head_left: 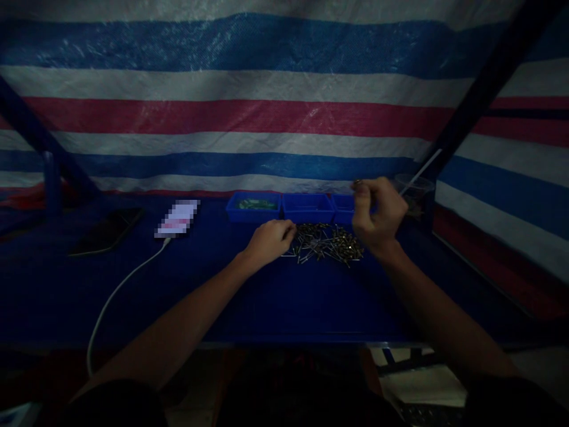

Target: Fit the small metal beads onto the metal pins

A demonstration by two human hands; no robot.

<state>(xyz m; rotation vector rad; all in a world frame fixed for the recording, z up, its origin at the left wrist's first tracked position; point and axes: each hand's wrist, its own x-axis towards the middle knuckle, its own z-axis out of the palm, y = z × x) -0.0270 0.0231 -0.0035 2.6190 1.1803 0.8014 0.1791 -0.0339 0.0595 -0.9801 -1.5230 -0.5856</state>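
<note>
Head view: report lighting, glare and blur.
Head view: dim overall, darkest under the table; head view: faint glare on the sheet; head view: lit phone pixelated; head view: piece in right hand too dark and soft to identify.

Head view: forward (and down) over table [288, 305].

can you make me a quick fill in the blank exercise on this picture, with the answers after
1. The left hand is at the ____ end of the pile of small metal pins.
2. The right hand appears ____ (higher/lower) in the picture than the left hand.
3. The plastic bins behind the pile are coloured ____.
4. The cable plugged into the lit phone is coloured ____.

Missing words: left; higher; blue; white.
</note>
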